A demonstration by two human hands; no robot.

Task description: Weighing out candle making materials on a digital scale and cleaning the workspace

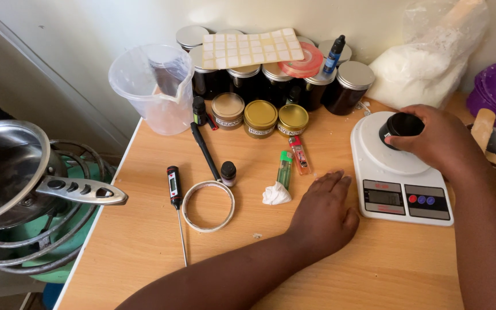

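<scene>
Wooden table (144, 229), right hand (431, 140) fingers clamped on black jar (404, 124) atop white scale (400, 183); left hand (324, 213) flat, fingers together

Two bare forearms, sleeveless in view; hands (324, 213) without rings, gloves or watch

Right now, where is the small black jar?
In the head view, right side: the black jar sits on the white scale, gripped by the right hand.

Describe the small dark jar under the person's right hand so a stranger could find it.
Find the white kitchen scale on the wooden table. On its round platform stands the small dark jar, gripped by the right hand. Unlike the metal-lidded jars by the wall, it is lidless.
</scene>
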